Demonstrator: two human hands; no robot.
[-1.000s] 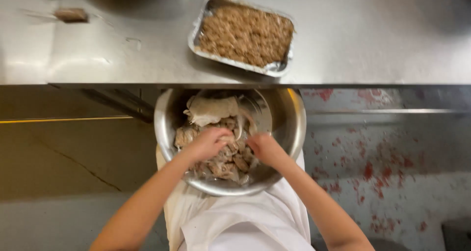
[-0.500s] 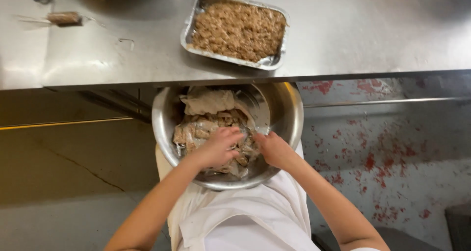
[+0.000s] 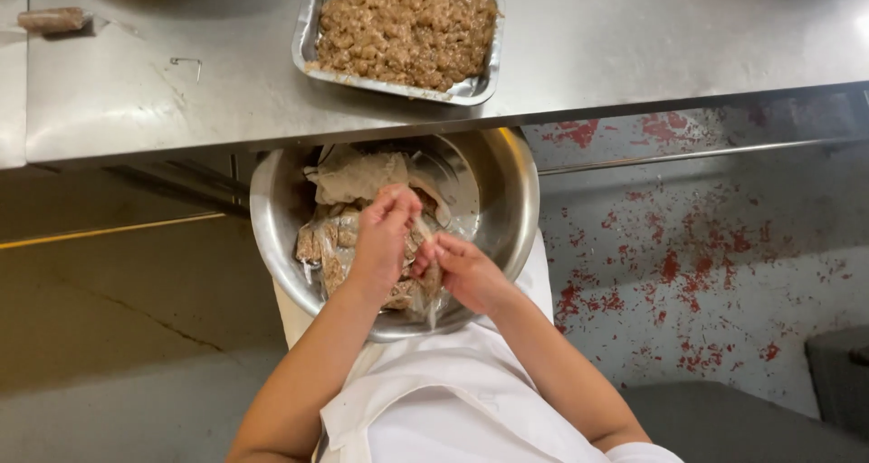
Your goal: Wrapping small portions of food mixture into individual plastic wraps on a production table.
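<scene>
Low in the frame a white apron (image 3: 434, 409) covers the lap, and a round steel bowl (image 3: 507, 200) rests against it, tucked just under the tabletop edge. Both hands work over the middle of the bowl. The left hand (image 3: 385, 237) has its fingertips pinched shut on a thin pale strip of the shredded, wet-looking meat (image 3: 348, 178); the right hand (image 3: 462, 268) pinches the same strip from the other side, though whether it is skin or film is hard to tell. The meat heaps toward the bowl's left half. To do this well, keep the pinch close together, pull apart in short tugs, and stay low over the bowl so bits drop inside. Further up, on the steel tabletop (image 3: 136, 83), sits a foil tray (image 3: 480, 87) of brown crumbled filling
</scene>
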